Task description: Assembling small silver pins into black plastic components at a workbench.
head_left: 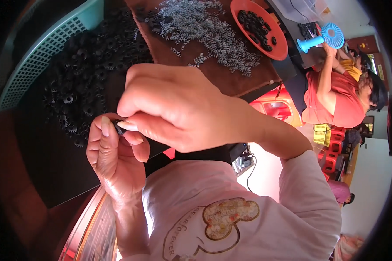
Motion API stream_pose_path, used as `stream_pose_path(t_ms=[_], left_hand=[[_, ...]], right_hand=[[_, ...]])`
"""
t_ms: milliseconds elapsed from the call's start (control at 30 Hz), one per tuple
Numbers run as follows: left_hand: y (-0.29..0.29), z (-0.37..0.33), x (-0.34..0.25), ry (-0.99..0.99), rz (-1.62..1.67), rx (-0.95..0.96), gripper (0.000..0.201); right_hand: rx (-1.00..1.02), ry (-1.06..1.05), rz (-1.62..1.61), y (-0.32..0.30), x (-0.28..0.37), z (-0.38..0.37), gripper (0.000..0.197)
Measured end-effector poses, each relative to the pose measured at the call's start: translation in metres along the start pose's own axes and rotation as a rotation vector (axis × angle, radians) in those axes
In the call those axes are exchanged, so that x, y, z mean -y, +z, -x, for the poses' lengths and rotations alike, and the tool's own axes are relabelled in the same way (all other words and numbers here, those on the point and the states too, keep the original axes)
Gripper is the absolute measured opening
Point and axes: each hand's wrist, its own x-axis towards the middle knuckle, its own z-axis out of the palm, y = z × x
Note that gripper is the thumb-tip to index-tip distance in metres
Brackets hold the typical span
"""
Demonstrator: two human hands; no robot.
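A small black part (pixel 118 127) sits at the fingertips of both hands, mostly covered by them. My left hand (pixel 117 156) pinches it, palm turned up, the thumb upright beside it. From the right, my right hand (pixel 174 108) reaches over with bent fingers; its thumb tip touches the part, and whatever lies between thumb and forefinger is hidden. Behind the hands spreads a large heap of small black ringlike pieces (pixel 87 78). Beyond my right hand, many small silvery coils, like springs, (pixel 200 26) lie scattered on a brown cloth (pixel 165 52).
A green perforated basket (pixel 43 48) stands tipped by the heap at left. An orange-red plate (pixel 281 50) holds black pieces at the far right of the table. A person in a red shirt (pixel 335 98) sits nearby by a blue handheld fan (pixel 331 35). Red stools (pixel 276 106) stand beyond.
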Motion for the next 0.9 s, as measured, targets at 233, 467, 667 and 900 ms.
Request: stream_pose_path(t_ms=[233, 467, 667, 900], left_hand=[[-0.002, 0.002, 0.0, 0.002, 0.046, -0.01, 0.028], [-0.007, 0.005, 0.004, 0.036, 0.008, 0.066, 0.025], [-0.014, 0.007, 0.004, 0.047, -0.011, 0.262, 0.023], [-0.015, 0.008, 0.002, 0.001, 0.011, 0.208, 0.016]], right_hand=[[-0.012, -0.02, -0.101, 0.015, 0.008, 0.013, 0.016], [0.06, -0.018, -0.015, 0.005, 0.01, 0.016, 0.03], [0.114, 0.049, 0.0, -0.001, 0.014, 0.017, 0.025], [0.155, 0.195, -0.037, -0.021, -0.013, -0.005, 0.011]])
